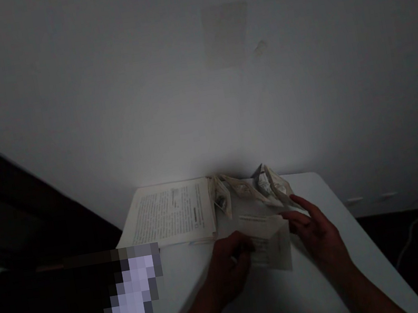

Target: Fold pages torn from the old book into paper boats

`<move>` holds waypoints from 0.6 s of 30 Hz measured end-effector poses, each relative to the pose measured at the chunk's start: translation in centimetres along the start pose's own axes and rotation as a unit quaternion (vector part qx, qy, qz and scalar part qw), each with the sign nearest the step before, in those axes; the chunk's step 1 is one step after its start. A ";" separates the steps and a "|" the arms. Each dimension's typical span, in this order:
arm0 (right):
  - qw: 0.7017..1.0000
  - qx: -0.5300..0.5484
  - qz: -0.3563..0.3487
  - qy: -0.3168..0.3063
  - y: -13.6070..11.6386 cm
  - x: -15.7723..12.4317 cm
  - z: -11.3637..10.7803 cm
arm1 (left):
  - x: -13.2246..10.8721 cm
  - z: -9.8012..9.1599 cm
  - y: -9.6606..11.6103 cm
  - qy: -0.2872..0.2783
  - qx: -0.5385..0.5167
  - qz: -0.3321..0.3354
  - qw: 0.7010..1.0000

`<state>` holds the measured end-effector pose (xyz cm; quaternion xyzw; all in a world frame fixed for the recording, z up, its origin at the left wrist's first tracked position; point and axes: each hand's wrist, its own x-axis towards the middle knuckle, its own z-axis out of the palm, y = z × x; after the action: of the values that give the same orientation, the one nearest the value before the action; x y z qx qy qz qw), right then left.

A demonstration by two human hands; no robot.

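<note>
A folded sheet of printed paper (270, 247) is held up over the table in front of me. My left hand (232, 262) is closed on its left side, thumb and fingers pinching it. At the paper's upper right corner is my right hand (318, 237), with its fingers apart and one fingertip touching or just behind the edge. Behind the sheet, folded paper boats stand along the back of the table: one boat (222, 199) by the stack, another (244, 190) in the middle, and one or more (273, 183) at the right, near my right index finger.
A stack of printed sheets (170, 213) lies on the white table (254, 309) at the back left, against the wall (168, 104). A blurred-out pale object (130, 308) is at lower left. To the right, a white cable (410, 235) hangs beyond the table edge.
</note>
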<state>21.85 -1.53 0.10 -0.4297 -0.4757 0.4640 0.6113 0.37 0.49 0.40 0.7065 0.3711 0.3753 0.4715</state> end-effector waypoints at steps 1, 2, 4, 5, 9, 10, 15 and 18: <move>1.000 -0.007 0.013 0.002 -0.1 0.0 0.0 | 0.0 0.0 -0.1 -0.014 0.011 0.001 1.000; 1.000 -0.017 0.026 0.003 -0.2 0.0 0.0 | 0.0 0.1 -0.1 -0.020 0.016 -0.002 1.000; 0.998 -0.032 0.046 0.009 -0.3 0.0 0.1 | 0.0 0.2 -0.2 0.003 0.003 -0.014 1.000; 0.998 -0.035 0.053 0.013 -0.2 -0.1 0.1 | 0.1 0.3 -0.1 0.027 -0.018 -0.023 0.999; 0.997 -0.034 0.065 0.024 0.2 0.0 0.0 | 0.3 0.7 0.1 0.114 -0.136 -0.051 0.983; 0.997 -0.029 0.066 0.020 0.4 0.1 -0.1 | 0.4 0.8 0.2 0.124 -0.154 -0.054 0.979; 0.996 -0.035 0.079 -0.023 0.3 0.0 0.3 | 0.6 0.9 0.2 0.179 -0.174 -0.077 0.965; 0.987 -0.040 0.121 -0.098 -0.6 -0.4 1.1 | 0.9 0.8 0.2 0.209 -0.148 -0.098 0.962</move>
<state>20.86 -1.92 0.84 -0.4608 -0.4960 0.5548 0.4836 1.48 0.90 0.54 0.4950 0.4691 0.5173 0.5169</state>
